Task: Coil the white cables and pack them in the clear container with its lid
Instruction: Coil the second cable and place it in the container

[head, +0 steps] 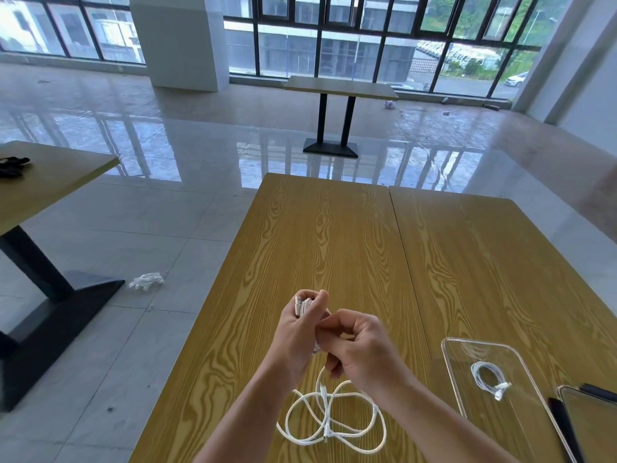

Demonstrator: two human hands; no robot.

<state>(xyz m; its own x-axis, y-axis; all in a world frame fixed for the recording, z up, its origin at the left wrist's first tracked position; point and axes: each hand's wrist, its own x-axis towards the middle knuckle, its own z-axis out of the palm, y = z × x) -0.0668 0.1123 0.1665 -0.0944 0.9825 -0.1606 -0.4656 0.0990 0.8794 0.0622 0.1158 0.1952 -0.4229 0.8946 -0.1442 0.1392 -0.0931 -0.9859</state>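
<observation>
My left hand (298,332) grips a small bundle of white cable (302,307), its plug ends sticking up above the fingers. My right hand (362,350) is curled just to its right, pinching the same cable close to the left palm. Below both hands, loose loops of white cable (334,417) lie on the wooden table (334,235). The clear container (449,362) sits at the right with one coiled white cable (489,379) inside. A clear lid (587,426) lies at the lower right corner.
A dark flat object (597,390) lies behind the lid, and a dark strip (564,426) lies along the lid's left edge. The table's left edge drops to a tiled floor with a crumpled white item (147,281). Other tables (50,182) stand to the left and far ahead.
</observation>
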